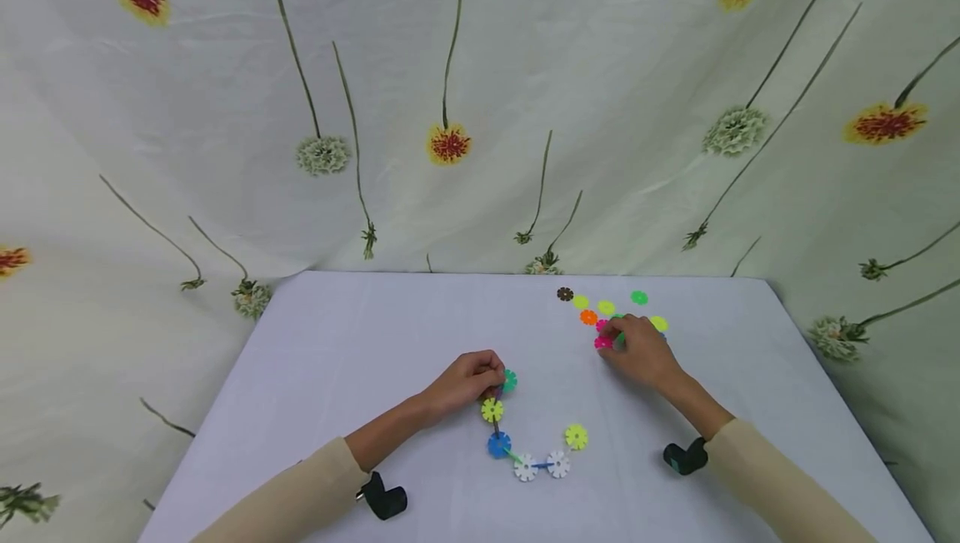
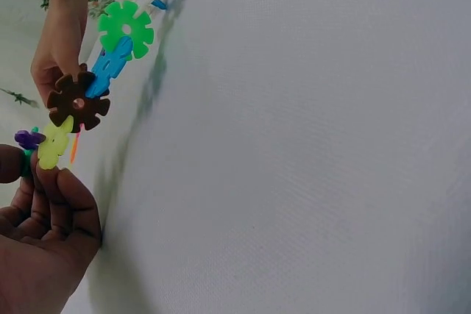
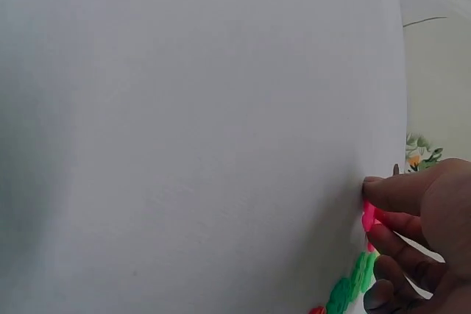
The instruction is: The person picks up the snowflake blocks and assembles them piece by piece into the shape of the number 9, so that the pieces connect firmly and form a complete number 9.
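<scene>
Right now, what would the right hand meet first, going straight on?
The pink pieces at the tips of the right hand; beyond them, probably the orange piece, though depth is unclear.

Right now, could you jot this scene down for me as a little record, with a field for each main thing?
Left hand: holds one end of the chain
Chain: notched, flower-shaped discs slotted together, including yellow, blue and white ones
Right hand: pinches a pink disc at the loose pieces
Loose pieces: brown disc, orange disc, several yellow and green; some hidden by the hand
Table: white-topped
Backdrop: pale cloth printed with flowers
Sleeves: beige, on both arms
</scene>
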Action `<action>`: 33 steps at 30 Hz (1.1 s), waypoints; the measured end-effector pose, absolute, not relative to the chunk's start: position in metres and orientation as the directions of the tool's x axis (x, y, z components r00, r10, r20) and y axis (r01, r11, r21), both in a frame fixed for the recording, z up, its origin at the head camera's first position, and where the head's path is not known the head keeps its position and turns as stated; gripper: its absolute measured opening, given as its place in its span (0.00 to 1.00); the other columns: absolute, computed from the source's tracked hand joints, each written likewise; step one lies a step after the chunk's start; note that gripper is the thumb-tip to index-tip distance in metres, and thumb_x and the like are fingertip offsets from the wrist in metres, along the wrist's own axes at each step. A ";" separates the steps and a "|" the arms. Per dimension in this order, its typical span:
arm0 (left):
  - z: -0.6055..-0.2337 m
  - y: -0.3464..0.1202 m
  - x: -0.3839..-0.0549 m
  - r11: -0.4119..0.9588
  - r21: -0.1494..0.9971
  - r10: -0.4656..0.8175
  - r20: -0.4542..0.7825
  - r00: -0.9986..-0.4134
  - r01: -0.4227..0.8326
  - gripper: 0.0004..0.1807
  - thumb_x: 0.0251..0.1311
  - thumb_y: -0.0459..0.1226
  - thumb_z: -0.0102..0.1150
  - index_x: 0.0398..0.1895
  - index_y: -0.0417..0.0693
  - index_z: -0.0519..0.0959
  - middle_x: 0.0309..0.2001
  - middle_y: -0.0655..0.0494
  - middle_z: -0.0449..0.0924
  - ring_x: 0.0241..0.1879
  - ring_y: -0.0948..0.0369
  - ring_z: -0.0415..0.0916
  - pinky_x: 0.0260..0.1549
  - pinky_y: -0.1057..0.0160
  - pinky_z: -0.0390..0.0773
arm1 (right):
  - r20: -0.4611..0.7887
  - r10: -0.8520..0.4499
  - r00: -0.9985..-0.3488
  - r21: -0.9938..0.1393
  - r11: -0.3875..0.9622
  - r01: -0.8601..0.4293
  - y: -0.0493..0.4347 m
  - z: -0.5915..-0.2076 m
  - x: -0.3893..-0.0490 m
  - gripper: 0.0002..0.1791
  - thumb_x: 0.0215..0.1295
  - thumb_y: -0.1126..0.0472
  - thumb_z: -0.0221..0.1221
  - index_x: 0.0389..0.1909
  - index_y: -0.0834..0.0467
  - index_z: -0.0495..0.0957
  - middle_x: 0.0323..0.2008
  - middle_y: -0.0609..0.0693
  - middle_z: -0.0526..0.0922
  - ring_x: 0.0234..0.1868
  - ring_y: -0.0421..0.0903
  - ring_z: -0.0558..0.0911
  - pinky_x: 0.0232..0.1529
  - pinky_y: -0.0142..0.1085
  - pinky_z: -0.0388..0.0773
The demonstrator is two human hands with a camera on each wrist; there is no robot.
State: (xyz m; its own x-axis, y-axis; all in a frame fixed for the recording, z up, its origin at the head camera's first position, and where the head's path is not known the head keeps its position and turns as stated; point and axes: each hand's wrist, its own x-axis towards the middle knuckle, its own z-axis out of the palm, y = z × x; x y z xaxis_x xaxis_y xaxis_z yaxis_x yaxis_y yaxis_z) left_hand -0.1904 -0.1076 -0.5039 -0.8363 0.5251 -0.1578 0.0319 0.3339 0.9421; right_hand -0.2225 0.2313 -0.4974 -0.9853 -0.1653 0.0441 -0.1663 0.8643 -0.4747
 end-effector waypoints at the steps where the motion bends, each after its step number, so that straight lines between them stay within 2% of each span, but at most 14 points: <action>1: -0.504 -0.107 -0.191 0.333 0.942 0.526 -0.157 -0.836 0.032 0.10 0.79 0.38 0.54 0.46 0.38 0.78 0.33 0.56 0.77 0.34 0.63 0.73 0.37 0.68 0.75 | 0.049 -0.168 -0.985 -0.474 0.864 -0.171 0.231 -0.498 -0.223 0.13 0.67 0.61 0.71 0.48 0.61 0.86 0.43 0.55 0.86 0.48 0.54 0.79 0.47 0.45 0.77; 6: -0.504 -0.106 -0.191 0.325 0.945 0.529 -0.152 -0.835 0.034 0.10 0.78 0.37 0.54 0.46 0.38 0.78 0.33 0.56 0.78 0.34 0.63 0.73 0.37 0.69 0.75 | 0.063 -0.195 -0.979 -0.501 0.842 -0.200 0.232 -0.499 -0.227 0.15 0.66 0.65 0.71 0.50 0.60 0.80 0.44 0.56 0.86 0.48 0.53 0.80 0.51 0.47 0.80; 14: -0.504 -0.105 -0.191 0.326 0.945 0.525 -0.159 -0.836 0.024 0.10 0.78 0.37 0.54 0.46 0.38 0.78 0.34 0.56 0.79 0.35 0.63 0.74 0.38 0.69 0.76 | 0.087 -0.247 -0.965 -0.565 0.785 -0.252 0.232 -0.500 -0.225 0.12 0.68 0.68 0.69 0.49 0.56 0.80 0.39 0.53 0.88 0.38 0.46 0.82 0.41 0.39 0.81; 22: -0.505 -0.107 -0.189 0.344 0.939 0.521 -0.174 -0.836 0.019 0.09 0.78 0.37 0.53 0.46 0.38 0.78 0.33 0.55 0.78 0.34 0.62 0.73 0.37 0.68 0.75 | 0.096 -0.281 -0.955 -0.666 0.695 -0.272 0.219 -0.504 -0.218 0.10 0.70 0.68 0.67 0.48 0.55 0.83 0.45 0.52 0.90 0.45 0.48 0.88 0.50 0.40 0.86; 28: -0.504 -0.106 -0.190 0.341 0.939 0.527 -0.161 -0.835 0.034 0.10 0.79 0.37 0.52 0.46 0.38 0.78 0.33 0.57 0.77 0.34 0.63 0.73 0.37 0.68 0.75 | 0.095 -0.339 -0.936 -0.753 0.590 -0.291 0.199 -0.500 -0.209 0.13 0.69 0.68 0.67 0.51 0.54 0.83 0.47 0.50 0.91 0.49 0.48 0.90 0.51 0.30 0.84; 33: -0.500 -0.105 -0.189 0.344 0.938 0.524 -0.158 -0.837 0.037 0.10 0.79 0.37 0.52 0.46 0.38 0.78 0.33 0.56 0.77 0.34 0.63 0.73 0.37 0.70 0.75 | 0.084 -0.390 -0.917 -0.791 0.534 -0.299 0.182 -0.498 -0.203 0.12 0.70 0.67 0.69 0.51 0.53 0.83 0.46 0.50 0.92 0.47 0.45 0.90 0.49 0.25 0.83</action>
